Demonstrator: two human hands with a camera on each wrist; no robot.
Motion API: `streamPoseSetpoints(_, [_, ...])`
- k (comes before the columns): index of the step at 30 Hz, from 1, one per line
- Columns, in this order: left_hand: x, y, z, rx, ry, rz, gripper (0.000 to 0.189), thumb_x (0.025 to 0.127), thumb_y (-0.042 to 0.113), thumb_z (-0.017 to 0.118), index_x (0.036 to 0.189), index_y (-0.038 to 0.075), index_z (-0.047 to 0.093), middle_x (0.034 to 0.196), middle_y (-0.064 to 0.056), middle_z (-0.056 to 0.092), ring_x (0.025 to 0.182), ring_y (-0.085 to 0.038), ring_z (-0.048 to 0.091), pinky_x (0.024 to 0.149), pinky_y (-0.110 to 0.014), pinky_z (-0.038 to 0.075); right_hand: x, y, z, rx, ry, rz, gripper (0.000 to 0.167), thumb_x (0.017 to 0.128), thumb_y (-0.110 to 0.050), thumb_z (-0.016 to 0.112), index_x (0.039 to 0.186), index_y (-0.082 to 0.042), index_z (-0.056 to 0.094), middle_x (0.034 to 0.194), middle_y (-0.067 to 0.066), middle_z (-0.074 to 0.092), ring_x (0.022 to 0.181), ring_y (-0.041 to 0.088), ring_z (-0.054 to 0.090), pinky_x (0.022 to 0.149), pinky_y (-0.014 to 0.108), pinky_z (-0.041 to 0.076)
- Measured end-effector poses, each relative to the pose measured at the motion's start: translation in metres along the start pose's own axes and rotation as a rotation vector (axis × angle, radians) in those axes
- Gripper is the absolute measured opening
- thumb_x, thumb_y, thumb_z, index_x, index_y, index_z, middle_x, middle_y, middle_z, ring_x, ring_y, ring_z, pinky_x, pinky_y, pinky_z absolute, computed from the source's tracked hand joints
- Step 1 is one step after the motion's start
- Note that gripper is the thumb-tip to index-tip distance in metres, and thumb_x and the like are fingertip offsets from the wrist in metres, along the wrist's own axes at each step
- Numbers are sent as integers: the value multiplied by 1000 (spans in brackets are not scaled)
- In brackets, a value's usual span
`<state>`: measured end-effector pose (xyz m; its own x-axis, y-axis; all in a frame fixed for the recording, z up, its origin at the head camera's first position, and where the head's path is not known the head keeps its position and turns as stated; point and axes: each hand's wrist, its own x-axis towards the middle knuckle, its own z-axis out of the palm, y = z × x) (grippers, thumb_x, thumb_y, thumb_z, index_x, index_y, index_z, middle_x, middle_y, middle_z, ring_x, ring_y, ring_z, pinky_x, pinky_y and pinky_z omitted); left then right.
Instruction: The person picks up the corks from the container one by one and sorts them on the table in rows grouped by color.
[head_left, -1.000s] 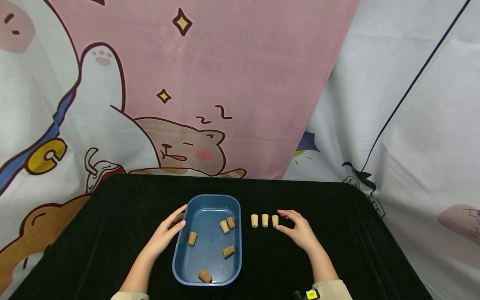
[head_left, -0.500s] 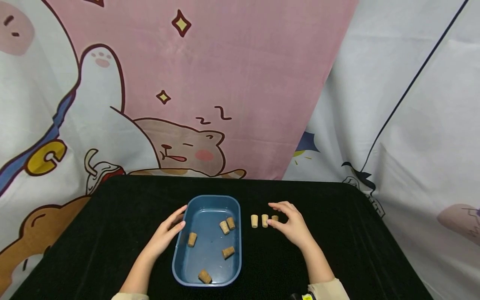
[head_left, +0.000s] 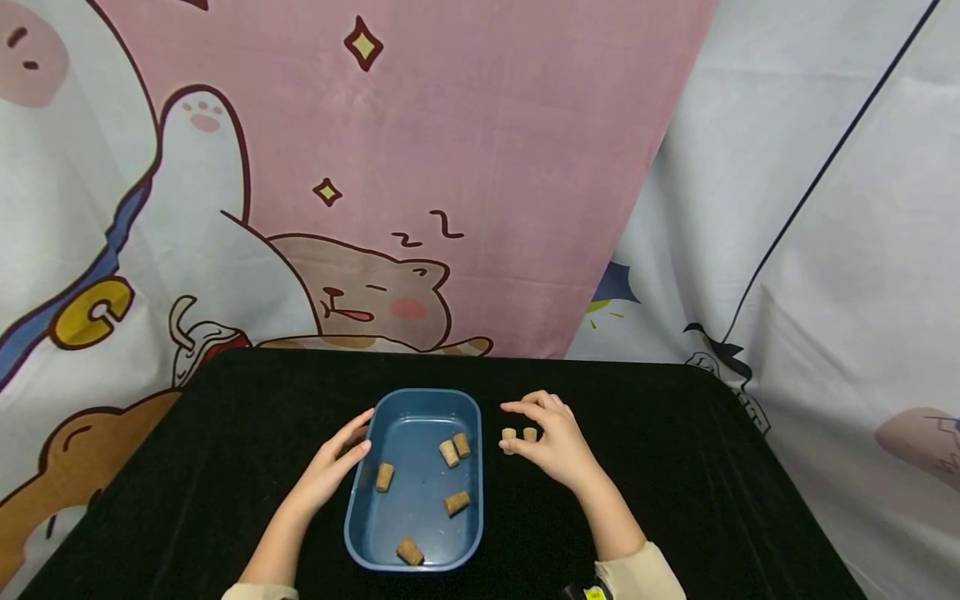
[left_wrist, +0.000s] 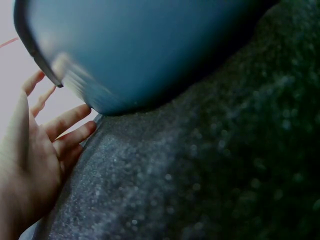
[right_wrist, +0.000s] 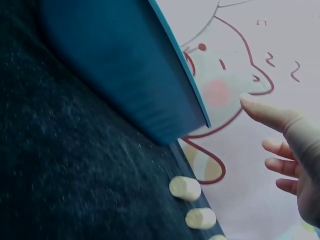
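My left hand (head_left: 335, 465) rests its fingertips and thumb at the left rim of a blue plastic tray (head_left: 360, 508); the left wrist view shows its fingers (left_wrist: 70, 120) spread by the tray's wall (left_wrist: 140, 55). Inside the tray lie several cork stoppers, among them a brown cork (head_left: 456, 503) and a paler cork (head_left: 448, 453). Over a row of pale corks on the table, my right hand (head_left: 558, 446) hovers with thumb and fingers apart and nothing between them. The leftmost cork (head_left: 508, 434) and middle cork (head_left: 530, 434) show partly past the thumb; the third cork (right_wrist: 217, 237) hides behind the hand in the head view.
A black cloth (head_left: 720, 500) covers the table. Behind its far edge hangs a printed curtain (head_left: 525, 167) with cartoon animals on pink and white. Tray and cork row stand a short gap apart.
My right hand has moved left along the cork row, from the rightmost cork to above the leftmost one. The corks, the tray and my left hand have stayed in place.
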<state>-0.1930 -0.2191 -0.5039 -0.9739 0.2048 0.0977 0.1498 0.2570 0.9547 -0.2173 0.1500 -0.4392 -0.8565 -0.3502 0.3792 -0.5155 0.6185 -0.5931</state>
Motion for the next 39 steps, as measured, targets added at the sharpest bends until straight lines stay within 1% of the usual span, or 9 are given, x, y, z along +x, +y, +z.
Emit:
streamPoseSetpoints(5, [0, 0, 0, -3, 1, 1, 51, 100, 27, 51, 148, 19, 36, 141, -22, 43, 127, -40, 42, 98, -58, 38, 7, -11, 6, -57, -51, -24, 46, 74, -40, 81, 117, -30, 67, 110, -11, 52, 103, 11, 46, 89, 40, 39])
streamPoseSetpoints(12, [1, 1, 1, -2, -1, -7, 52, 101, 27, 50, 149, 18, 34, 143, -22, 41, 127, -41, 41, 98, -58, 38, 16, -23, 17, -159, -105, -94, 47, 73, -42, 82, 116, -28, 69, 107, -9, 51, 101, 13, 44, 92, 40, 36])
streamPoseSetpoints(16, [-4, 21, 1, 5, -12, -10, 52, 101, 23, 50, 149, 11, 33, 142, -26, 41, 126, -44, 41, 98, -59, 38, 21, -29, 23, -201, -145, -140, 47, 73, -42, 82, 115, -26, 69, 106, -6, 50, 101, 15, 44, 91, 40, 36])
streamPoseSetpoints(19, [-7, 36, 1, 13, -19, -19, 52, 101, 20, 50, 148, 7, 33, 141, -28, 41, 126, -46, 41, 98, -59, 38, 24, -34, 27, -220, -181, -159, 46, 74, -42, 81, 115, -24, 70, 106, -5, 50, 101, 16, 43, 90, 41, 36])
streamPoseSetpoints(23, [-8, 37, 1, 19, -17, -33, 52, 101, 21, 50, 149, 8, 33, 141, -27, 41, 126, -45, 41, 99, -59, 37, 28, -38, 32, -261, -225, -167, 46, 74, -44, 81, 114, -26, 70, 106, -5, 49, 100, 16, 41, 90, 40, 35])
streamPoseSetpoints(28, [-9, 39, 1, 27, -18, -32, 52, 101, 21, 49, 148, 7, 33, 141, -28, 41, 126, -45, 41, 98, -59, 38, 32, -41, 41, -312, -261, -182, 46, 72, -45, 81, 113, -26, 71, 105, -5, 48, 99, 16, 41, 90, 39, 35])
streamPoseSetpoints(32, [-8, 35, 0, 26, -19, -26, 52, 101, 20, 50, 148, 7, 33, 141, -28, 41, 126, -46, 41, 97, -59, 39, 36, -44, 47, -371, -286, -190, 45, 72, -46, 81, 111, -26, 72, 105, -4, 48, 100, 17, 40, 91, 40, 33])
streamPoseSetpoints(37, [-4, 12, 0, 22, -8, -18, 52, 101, 23, 49, 149, 12, 33, 142, -26, 40, 127, -45, 40, 96, -59, 39, 38, -48, 54, -428, -318, -187, 43, 71, -45, 82, 109, -28, 73, 107, -3, 50, 101, 17, 40, 95, 41, 33])
streamPoseSetpoints(39, [-2, 4, 0, 21, -2, -20, 52, 101, 25, 50, 149, 16, 34, 143, -24, 41, 127, -43, 41, 97, -59, 39, 39, -48, 56, -448, -331, -185, 42, 71, -45, 82, 109, -29, 73, 107, -4, 50, 102, 17, 41, 97, 41, 32])
